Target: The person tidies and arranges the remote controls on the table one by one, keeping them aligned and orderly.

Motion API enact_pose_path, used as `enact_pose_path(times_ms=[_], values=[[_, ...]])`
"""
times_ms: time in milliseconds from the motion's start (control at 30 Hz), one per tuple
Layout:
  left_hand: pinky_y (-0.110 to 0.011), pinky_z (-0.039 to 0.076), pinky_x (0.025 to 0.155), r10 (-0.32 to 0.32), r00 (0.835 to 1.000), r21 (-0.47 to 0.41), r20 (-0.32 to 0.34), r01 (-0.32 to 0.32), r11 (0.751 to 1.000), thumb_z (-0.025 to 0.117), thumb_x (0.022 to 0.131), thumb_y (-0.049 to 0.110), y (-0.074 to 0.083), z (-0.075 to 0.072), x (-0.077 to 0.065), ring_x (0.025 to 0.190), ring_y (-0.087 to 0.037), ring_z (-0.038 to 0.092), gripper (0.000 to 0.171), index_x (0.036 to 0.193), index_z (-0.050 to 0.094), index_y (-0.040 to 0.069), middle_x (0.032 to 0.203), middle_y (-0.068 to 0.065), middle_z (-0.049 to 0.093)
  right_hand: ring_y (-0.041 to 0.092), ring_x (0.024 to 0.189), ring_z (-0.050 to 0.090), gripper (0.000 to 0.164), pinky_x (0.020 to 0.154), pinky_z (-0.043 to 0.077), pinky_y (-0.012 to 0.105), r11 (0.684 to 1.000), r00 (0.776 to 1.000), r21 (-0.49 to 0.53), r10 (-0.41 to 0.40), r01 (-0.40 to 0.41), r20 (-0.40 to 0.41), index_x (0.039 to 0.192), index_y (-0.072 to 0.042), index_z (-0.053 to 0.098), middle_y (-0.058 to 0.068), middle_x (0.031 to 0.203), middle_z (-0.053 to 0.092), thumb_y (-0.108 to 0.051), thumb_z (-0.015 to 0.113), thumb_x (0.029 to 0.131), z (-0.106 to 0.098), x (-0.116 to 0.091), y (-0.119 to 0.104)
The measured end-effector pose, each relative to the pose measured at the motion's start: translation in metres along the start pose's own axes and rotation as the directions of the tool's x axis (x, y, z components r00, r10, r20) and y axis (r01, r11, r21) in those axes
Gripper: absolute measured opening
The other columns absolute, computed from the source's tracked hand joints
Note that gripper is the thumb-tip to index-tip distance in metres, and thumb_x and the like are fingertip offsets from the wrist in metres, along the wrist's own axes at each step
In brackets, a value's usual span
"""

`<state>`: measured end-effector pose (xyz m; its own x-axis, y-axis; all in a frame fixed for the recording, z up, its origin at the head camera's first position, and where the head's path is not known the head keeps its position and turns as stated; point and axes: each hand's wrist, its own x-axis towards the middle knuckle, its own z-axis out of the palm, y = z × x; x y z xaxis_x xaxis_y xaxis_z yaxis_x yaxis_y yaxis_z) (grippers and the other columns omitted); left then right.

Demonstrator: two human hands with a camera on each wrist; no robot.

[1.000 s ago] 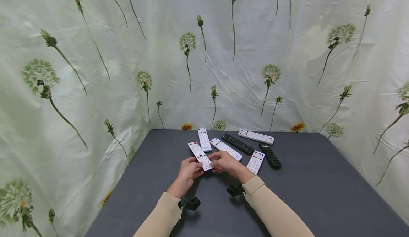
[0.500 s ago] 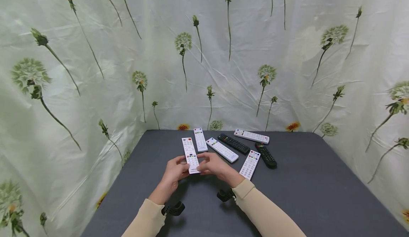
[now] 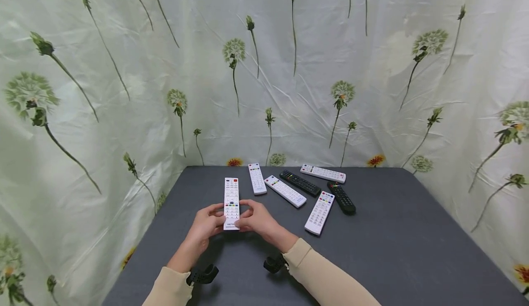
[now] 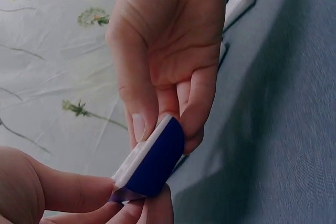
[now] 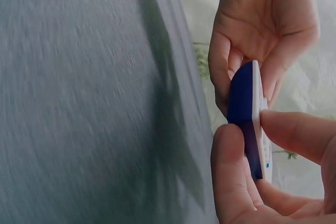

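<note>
Both hands hold a white remote control raised above the dark table, its button face up and its far end pointing at the back wall. The left hand pinches the left edge near the close end, thumb on top and fingers beneath. On the opposite edge, the right hand grips likewise. Seen in the left wrist view, the remote's end and underside are blue, the right hand above and the left hand below. The right wrist view also shows the blue underside.
Several other remotes lie on the dark table: white ones at the back and a white one right of the hands, plus a black one and another black remote. A flower-patterned curtain stands behind.
Both hands carry the white remote leftward and toward the body, away from the other remotes. It turns from slanting to nearly straight ahead. The head view shifts slightly.
</note>
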<state>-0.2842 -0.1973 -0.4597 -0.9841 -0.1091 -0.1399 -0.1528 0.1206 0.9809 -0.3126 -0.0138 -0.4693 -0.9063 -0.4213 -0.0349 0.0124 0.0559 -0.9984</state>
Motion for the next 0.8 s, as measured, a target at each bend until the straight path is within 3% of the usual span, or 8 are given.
enact_pose_path(times_ms=[333,800], values=[[-0.035,0.052,0.069,-0.005,1.0,0.056,-0.009,0.006,0.998,0.055,0.09,-0.006,-0.013,-0.02,-0.001,0.084,-0.024,0.061,0.052,0.141,0.052,-0.004,0.117,-0.022,0.061,0.017,0.068,0.067,0.068,0.065,0.059,0.033,0.999,0.997,-0.045,-0.035,0.031,-0.07,0.142,-0.001,0.051,0.011,0.084,0.066,0.007,0.078,0.08,0.031,0.004,0.015],[-0.032,0.053,0.069,0.031,0.999,0.12,-0.044,-0.025,0.992,0.052,0.088,-0.007,-0.027,-0.025,0.004,0.084,-0.021,0.062,0.045,0.133,0.056,-0.011,0.112,-0.023,0.065,0.018,0.067,0.068,0.066,0.064,0.059,0.033,1.0,0.994,-0.01,-0.009,0.008,-0.107,0.14,0.001,0.051,0.011,0.084,0.067,0.005,0.078,0.08,0.043,0.007,0.031]])
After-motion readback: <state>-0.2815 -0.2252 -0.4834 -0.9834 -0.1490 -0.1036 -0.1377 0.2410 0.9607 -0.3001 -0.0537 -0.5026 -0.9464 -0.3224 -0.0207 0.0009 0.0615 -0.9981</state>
